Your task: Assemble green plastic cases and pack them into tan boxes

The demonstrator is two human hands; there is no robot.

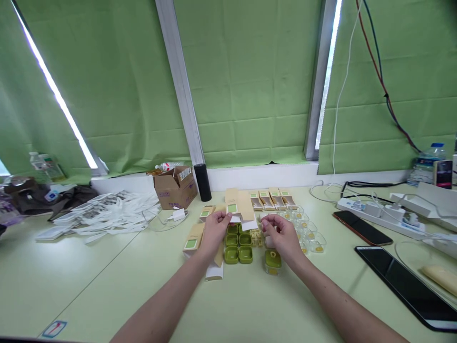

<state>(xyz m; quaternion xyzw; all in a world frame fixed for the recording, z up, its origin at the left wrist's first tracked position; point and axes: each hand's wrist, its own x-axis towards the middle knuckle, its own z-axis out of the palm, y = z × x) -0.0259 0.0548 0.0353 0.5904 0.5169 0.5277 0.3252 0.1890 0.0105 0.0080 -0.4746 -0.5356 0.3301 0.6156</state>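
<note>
My left hand (pixel 214 234) is closed on a kraft-paper carton (pixel 244 202) with a green label and white flaps at its lower edge. To the right of those flaps, my right hand (pixel 283 236) has its fingers curled in a pinch; whatever they hold is hidden. Below the carton lie green square cups (pixel 238 254) in two columns. In front of my right hand sits a clear container with a green lid (pixel 273 259). Several clear containers with yellow bits (pixel 310 233) stand to the right. More labelled cartons (pixel 193 239) are by my left hand.
Several finished-looking cartons (pixel 273 199) stand in a row behind. White straps (pixel 107 214) are piled left, near a cardboard box (pixel 174 187) and a black cylinder (pixel 203 182). At right are a power strip (pixel 380 216), a phone (pixel 362 227) and a tablet (pixel 407 286).
</note>
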